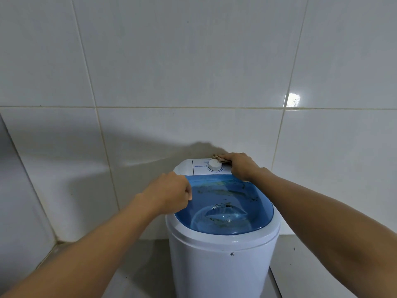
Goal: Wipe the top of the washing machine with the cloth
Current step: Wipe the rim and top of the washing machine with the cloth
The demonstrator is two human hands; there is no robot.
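A small white round washing machine (223, 261) stands against the tiled wall, with a translucent blue lid (232, 203) streaked with dirt and a white control panel with a dial (214, 164) at the back. My right hand (241, 165) presses a brownish cloth (218, 157) onto the back right of the panel, just behind the dial; most of the cloth is hidden under the hand. My left hand (169, 190) rests curled on the left rim of the machine, fingers closed, gripping the lid's edge or just resting there, I cannot tell which.
A white tiled wall (193, 82) rises directly behind the machine. Another tiled wall (12, 201) meets it in a corner at the left. Grey floor (146, 265) lies around the base, with a lighter slab (300, 265) to the right.
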